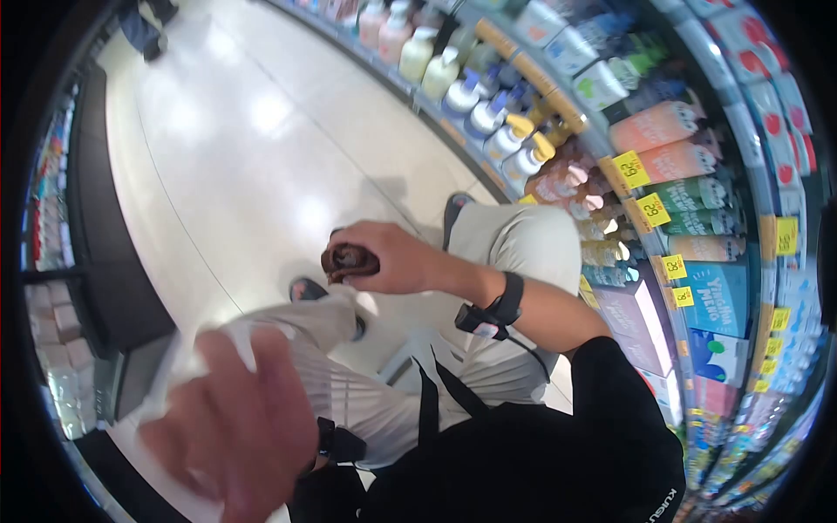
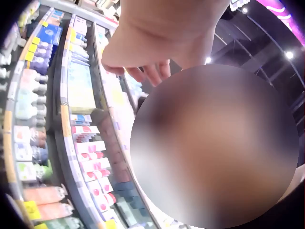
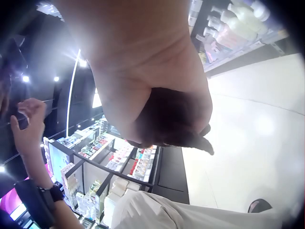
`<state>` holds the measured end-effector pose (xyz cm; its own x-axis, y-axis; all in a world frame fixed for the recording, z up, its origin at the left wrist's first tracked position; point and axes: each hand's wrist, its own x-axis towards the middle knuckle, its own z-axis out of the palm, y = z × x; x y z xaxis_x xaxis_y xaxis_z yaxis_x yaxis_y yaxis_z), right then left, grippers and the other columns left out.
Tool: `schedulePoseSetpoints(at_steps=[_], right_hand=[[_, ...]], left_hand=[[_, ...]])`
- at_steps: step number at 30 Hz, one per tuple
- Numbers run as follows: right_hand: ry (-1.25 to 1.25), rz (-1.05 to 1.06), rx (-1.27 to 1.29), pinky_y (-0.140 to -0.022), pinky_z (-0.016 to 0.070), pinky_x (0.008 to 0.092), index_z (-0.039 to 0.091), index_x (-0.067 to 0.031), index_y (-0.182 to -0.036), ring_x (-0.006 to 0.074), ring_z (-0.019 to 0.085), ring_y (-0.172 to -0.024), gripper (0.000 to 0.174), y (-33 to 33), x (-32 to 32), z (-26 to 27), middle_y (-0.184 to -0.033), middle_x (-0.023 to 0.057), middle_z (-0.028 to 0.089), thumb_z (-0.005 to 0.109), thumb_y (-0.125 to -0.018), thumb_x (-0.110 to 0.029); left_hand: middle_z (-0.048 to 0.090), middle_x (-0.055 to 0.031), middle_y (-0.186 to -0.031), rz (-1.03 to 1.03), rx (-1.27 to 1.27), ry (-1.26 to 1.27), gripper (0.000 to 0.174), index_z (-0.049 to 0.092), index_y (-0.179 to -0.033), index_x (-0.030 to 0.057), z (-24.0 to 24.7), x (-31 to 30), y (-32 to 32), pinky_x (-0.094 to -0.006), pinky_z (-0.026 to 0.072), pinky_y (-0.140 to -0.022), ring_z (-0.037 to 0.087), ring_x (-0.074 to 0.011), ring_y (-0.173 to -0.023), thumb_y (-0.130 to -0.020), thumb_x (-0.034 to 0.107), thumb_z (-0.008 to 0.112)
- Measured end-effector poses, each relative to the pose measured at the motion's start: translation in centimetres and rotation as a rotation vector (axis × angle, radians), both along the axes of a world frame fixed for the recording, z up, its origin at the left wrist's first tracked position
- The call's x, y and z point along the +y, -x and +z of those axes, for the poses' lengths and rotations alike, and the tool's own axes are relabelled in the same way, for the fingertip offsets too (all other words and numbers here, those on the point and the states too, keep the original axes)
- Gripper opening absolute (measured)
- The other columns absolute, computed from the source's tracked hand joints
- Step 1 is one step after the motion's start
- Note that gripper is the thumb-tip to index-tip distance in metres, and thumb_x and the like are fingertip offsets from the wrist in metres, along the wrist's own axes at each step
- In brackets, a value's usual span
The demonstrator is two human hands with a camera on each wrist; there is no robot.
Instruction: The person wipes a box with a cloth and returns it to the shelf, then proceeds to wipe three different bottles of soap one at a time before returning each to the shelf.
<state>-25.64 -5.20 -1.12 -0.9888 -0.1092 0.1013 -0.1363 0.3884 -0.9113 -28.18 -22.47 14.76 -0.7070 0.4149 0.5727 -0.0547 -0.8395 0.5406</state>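
My right hand is held over the floor in front of my knees, its fingers wrapped round a dark brown, glossy, folded-looking thing. In the right wrist view the same thing fills the palm, and a pointed end sticks out past the fingers; I cannot tell its kind. My left hand is raised close to the head camera and blurred. The right wrist view shows that left hand with its fingers loosely bent and nothing in them. Both wrists wear black straps with small cameras.
Shelves on the right hold pump bottles, orange tubes and boxes behind yellow price tags. A dark display unit stands at the left. Pale tiled floor runs between, where another person's legs show far off.
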Motion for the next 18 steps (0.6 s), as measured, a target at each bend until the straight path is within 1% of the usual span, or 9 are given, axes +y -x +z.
schedulePoseSetpoints(at_steps=[1,3,5,7,9,12,14,15,18], right_hand=[[0.023,-0.009,0.023,-0.083,0.0468,0.0369,0.057,-0.0066,-0.11,0.0305,0.059,-0.094,0.045,-0.1,-0.2,0.8,-0.101,0.0137,0.061,0.073,-0.068,-0.013],[0.135,-0.088,0.165,-0.085,0.0475,0.0354,0.05,-0.0048,-0.118,0.0284,0.061,-0.098,0.056,-0.8,-1.5,3.2,-0.103,0.0137,0.061,0.074,-0.068,-0.01],[0.291,-0.11,0.213,-0.084,0.0482,0.0359,0.044,-0.0023,-0.124,0.0291,0.061,-0.097,0.064,-1.7,-3.5,6.3,-0.102,0.0149,0.062,0.075,-0.068,-0.01],[-0.026,-0.129,0.27,-0.093,0.0413,0.0393,0.039,-0.0036,-0.13,0.0308,0.058,-0.105,0.069,-2.3,-5.0,8.3,-0.107,0.0166,0.061,0.072,-0.07,-0.018],[-0.225,-0.096,0.145,-0.103,0.0305,0.0386,0.036,-0.0039,-0.134,0.0323,0.045,-0.123,0.073,-2.6,-5.6,10.3,-0.123,0.0197,0.052,0.069,-0.071,-0.021],[0.07,-0.064,0.436,-0.103,0.0306,0.0409,0.038,-0.005,-0.133,0.0354,0.037,-0.125,0.071,-2.4,-4.0,9.3,-0.13,0.0187,0.044,0.068,-0.071,-0.023],[0.305,-0.303,0.217,-0.102,0.0332,0.0429,0.04,-0.0039,-0.131,0.0346,0.04,-0.124,0.064,-0.8,-3.5,2.9,-0.133,0.0211,0.042,0.066,-0.077,-0.025],[0.07,-0.316,-0.029,-0.101,0.0357,0.044,0.042,-0.0027,-0.13,0.0364,0.046,-0.119,0.058,-0.2,-5.1,-2.8,-0.13,0.0233,0.047,0.061,-0.083,-0.03],[-0.446,0.502,-0.675,-0.097,0.0409,0.0479,0.056,-0.0006,-0.119,0.0365,0.053,-0.113,0.057,-2.3,-11.9,-21.4,-0.121,0.0213,0.057,0.045,-0.089,-0.048]], left_hand=[[0.048,-0.0067,-0.094,0.292,0.016,0.209,0.03,0.051,-0.093,0.0131,-1.1,-0.7,-0.2,-0.0392,0.0347,-0.08,0.044,-0.0229,-0.097,-0.078,0.035,0.065],[0.043,-0.013,-0.134,0.656,-0.013,0.765,0.065,0.046,-0.123,0.0103,-3.4,-0.5,1.0,-0.0462,0.0293,-0.1,0.04,-0.0299,-0.125,-0.069,0.036,0.072],[0.042,-0.014,-0.136,0.471,-0.062,0.796,0.063,0.043,-0.129,0.0076,-6.3,0.0,0.8,-0.0436,0.032,-0.104,0.039,-0.0291,-0.127,-0.076,0.025,0.07],[0.044,-0.0148,-0.133,0.092,-0.451,0.617,0.058,0.038,-0.134,0.0046,-6.0,0.6,-0.9,-0.0377,0.0408,-0.1,0.044,-0.0261,-0.122,-0.082,0.009,0.063],[0.042,-0.0146,-0.133,0.09,-0.486,0.549,0.048,0.041,-0.129,0.0058,-6.6,-0.2,-0.7,-0.0359,0.0462,-0.095,0.049,-0.025,-0.116,-0.085,0.003,0.058],[0.046,-0.0136,-0.125,0.163,-0.484,0.541,0.036,0.046,-0.12,0.0069,-8.6,-1.8,1.1,-0.0371,0.0522,-0.087,0.054,-0.0248,-0.108,-0.086,0.0,0.055],[0.051,-0.0118,-0.114,0.295,-0.546,0.514,0.023,0.05,-0.107,0.0064,-9.7,-2.6,2.5,-0.039,0.0559,-0.079,0.056,-0.0246,-0.102,-0.086,-0.001,0.054],[0.052,-0.0115,-0.114,0.334,-0.552,0.515,0.024,0.05,-0.107,0.0065,-10.0,-2.7,2.9,-0.0386,0.0553,-0.08,0.056,-0.0243,-0.103,-0.085,-0.001,0.054],[0.052,-0.01,-0.115,0.425,-0.534,0.577,0.023,0.052,-0.104,0.0068,-10.9,-2.6,3.6,-0.036,0.052,-0.086,0.053,-0.0233,-0.107,-0.083,-0.002,0.056]])
